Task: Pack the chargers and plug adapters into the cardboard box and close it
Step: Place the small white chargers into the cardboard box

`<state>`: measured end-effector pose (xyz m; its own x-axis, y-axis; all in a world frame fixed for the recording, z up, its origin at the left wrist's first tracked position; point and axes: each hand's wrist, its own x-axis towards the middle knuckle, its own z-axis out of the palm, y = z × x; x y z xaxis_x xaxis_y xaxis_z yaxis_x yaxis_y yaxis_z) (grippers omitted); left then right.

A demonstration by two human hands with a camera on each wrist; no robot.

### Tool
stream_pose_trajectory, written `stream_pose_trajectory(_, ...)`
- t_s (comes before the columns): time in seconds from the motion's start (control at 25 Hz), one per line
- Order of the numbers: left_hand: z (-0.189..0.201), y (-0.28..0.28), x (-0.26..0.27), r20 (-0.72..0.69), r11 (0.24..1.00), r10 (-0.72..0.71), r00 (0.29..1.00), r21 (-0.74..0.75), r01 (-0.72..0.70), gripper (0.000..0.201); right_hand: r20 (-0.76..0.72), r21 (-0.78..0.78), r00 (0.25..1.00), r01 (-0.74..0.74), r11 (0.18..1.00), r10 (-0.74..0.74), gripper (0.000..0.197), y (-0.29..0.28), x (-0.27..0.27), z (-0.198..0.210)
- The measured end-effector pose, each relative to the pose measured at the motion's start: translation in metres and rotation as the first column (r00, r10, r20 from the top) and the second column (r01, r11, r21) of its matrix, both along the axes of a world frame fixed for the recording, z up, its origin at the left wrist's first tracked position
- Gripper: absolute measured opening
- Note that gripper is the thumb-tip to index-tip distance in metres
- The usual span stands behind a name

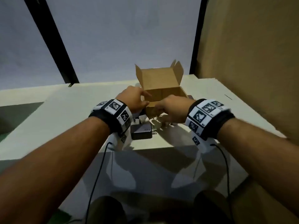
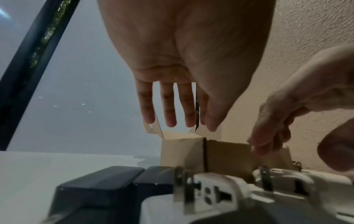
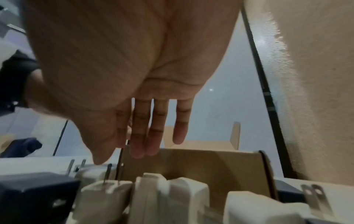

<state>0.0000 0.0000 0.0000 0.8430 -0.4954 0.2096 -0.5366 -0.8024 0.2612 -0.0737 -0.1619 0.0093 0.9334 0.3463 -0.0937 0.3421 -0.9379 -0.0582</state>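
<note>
The cardboard box [image 1: 161, 88] stands open on the white table [image 1: 64, 113], its lid flap upright at the back and the side flaps raised. Both hands are at its near edge. The left hand [image 1: 134, 98] reaches toward the box's left front corner with its fingers [image 2: 168, 106] straight and slightly spread — in the left wrist view they hang above the corner and hold nothing. The right hand [image 1: 174, 107] is at the front wall of the box; its fingers [image 3: 153, 128] also point down nearly straight, the tips just at the top edge of that wall, and it grips nothing that can be seen.

The chargers and adapters lie in a cluster on the table just in front of the box, none inside it as far as the views show. A black charger [image 1: 141, 130] sits nearest the person, below the left wrist. White plug adapters [image 1: 159, 122] with metal prongs lie beside it, under the right hand.
</note>
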Motion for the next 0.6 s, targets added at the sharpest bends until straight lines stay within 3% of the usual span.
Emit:
stream_pose_trajectory(0.28, -0.002, 0.008, 0.013, -0.13, 0.996, 0.041, 0.991, 0.078, -0.031, 0.03, -0.004, -0.208, 0.999, -0.039, 0.977, 0.039, 0.027, 0.016, 0.02, -0.015)
stream_pose_trajectory(0.36, 0.001, 0.009, 0.015, -0.162, 0.994, 0.037, 0.986, 0.104, -0.02, 0.035, 0.003, -0.134, 0.998, -0.069, 0.989, 0.07, 0.024, 0.012, 0.024, -0.013)
stream_pose_trajectory(0.44, 0.004, 0.013, 0.017, -0.172, 0.991, 0.027, 0.985, 0.137, -0.003, 0.045, 0.008, 0.097, 1.0, 0.004, 0.995, -0.005, 0.018, 0.004, 0.032, 0.002)
stream_pose_trajectory(0.52, 0.007, 0.015, 0.02, -0.166, 0.986, 0.041, 0.985, 0.166, -0.013, 0.06, 0.04, 0.304, 0.994, 0.087, 0.949, -0.104, 0.015, -0.007, 0.047, 0.019)
stream_pose_trajectory(0.6, 0.004, 0.014, 0.024, -0.187, 0.982, 0.069, 0.98, 0.186, -0.034, 0.069, 0.069, 0.34, 0.982, 0.143, 0.929, -0.177, 0.016, -0.021, 0.065, 0.027)
